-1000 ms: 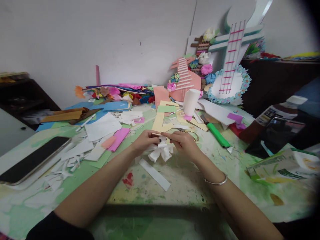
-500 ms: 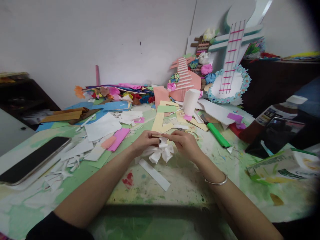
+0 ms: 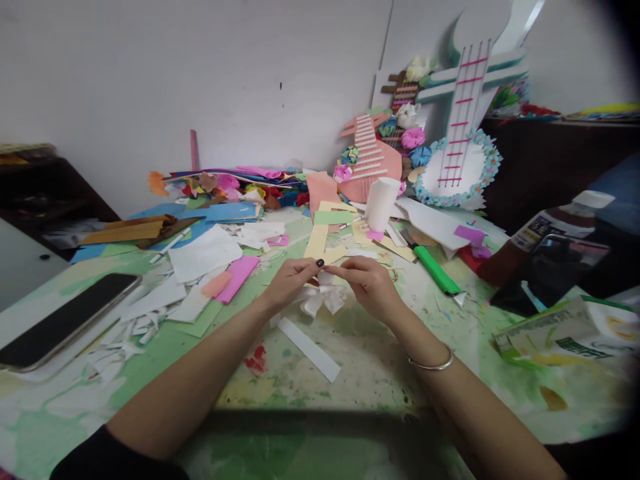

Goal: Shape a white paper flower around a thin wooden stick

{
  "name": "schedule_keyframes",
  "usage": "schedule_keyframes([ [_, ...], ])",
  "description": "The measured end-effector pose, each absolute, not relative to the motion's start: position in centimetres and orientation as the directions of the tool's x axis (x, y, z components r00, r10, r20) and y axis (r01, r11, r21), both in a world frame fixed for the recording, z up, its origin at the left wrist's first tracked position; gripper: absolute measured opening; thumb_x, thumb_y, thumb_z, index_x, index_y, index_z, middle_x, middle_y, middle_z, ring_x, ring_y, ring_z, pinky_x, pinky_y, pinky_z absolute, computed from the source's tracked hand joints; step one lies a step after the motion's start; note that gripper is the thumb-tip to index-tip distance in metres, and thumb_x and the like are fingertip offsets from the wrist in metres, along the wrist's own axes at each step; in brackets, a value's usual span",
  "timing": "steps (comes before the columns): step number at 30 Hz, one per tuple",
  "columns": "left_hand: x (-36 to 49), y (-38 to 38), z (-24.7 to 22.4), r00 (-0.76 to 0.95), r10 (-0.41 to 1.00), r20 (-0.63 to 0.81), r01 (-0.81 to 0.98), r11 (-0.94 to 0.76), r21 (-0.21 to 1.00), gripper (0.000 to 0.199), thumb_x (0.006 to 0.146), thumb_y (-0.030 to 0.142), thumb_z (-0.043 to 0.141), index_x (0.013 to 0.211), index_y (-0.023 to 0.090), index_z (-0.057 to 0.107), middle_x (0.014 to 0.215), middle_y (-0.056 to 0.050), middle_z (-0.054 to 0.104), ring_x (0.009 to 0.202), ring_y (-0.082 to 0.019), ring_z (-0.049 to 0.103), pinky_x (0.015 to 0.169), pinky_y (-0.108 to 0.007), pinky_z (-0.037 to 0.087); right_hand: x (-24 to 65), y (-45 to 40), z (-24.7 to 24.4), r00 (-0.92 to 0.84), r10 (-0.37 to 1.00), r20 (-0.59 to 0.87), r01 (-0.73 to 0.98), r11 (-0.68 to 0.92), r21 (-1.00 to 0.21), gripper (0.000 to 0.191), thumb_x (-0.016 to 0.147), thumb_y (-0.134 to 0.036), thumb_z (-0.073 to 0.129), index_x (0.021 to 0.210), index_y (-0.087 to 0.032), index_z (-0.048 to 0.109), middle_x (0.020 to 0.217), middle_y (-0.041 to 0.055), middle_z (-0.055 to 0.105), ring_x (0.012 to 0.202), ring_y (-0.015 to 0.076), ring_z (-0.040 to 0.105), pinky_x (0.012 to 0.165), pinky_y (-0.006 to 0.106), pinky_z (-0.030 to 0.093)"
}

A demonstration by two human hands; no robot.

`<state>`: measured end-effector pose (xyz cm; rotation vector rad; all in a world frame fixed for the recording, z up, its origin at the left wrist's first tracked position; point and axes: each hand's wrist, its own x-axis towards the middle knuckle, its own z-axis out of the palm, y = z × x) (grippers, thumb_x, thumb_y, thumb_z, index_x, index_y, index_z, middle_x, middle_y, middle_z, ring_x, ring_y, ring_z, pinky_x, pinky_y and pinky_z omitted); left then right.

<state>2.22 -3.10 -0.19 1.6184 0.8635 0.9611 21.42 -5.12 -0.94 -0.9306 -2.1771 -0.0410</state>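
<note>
Green paint smears the counter [image 3: 350,383]; at its middle, a white paper flower [image 3: 324,300] hangs from the left hand [image 3: 295,280], thumb and finger pinched together. The right hand [image 3: 369,283] meets them, index extended, its grip unclear. At six o'clock lies a white strip [image 3: 309,348].

Reaches forward and inward with left forearm [image 3: 200,377] and right forearm [image 3: 467,393], both bare, slanting from the lower corners. Holds left hand [image 3: 293,280] and right hand [image 3: 373,283] close together, fingertips nearly meeting. Pinches with the left, showing a dark nail on the thumb [image 3: 319,264]. Stretches the right index finger [image 3: 341,271] toward that thumb, with palm turned down and other fingers bent.
</note>
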Motion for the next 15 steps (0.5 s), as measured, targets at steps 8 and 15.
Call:
schedule_keyframes([
  [8,2.19,-3.21,-0.43,0.362,0.92,0.151,0.026,-0.172,0.985,0.032,0.077,0.036,0.059,0.058,0.01,0.063,0.069,-0.003,0.06,0.07,-0.012,0.053,0.072,-0.026,0.045,21.08,-5.42,-0.92,-0.39,0.583,0.712,0.638,0.729,-0.247,0.031,0.089,-0.014,0.044,0.113,-0.019,0.063,0.087,0.0054,0.072,0.07,0.014,0.058,0.067,0.028,0.046],
  [15,2.0,-3.1,-0.29,0.369,0.917,0.154,0.086,-0.199,0.976,0.03,0.074,0.036,0.062,0.058,0.011,0.065,0.072,-0.005,0.065,0.074,-0.015,0.058,0.072,-0.026,0.043,20.84,-5.37,-1.14,-0.381,0.512,0.77,0.64,0.747,-0.18,0.026,0.088,-0.012,0.047,0.106,-0.018,0.065,0.08,0.0036,0.072,0.067,0.0141,0.057,0.064,0.028,0.047],
])
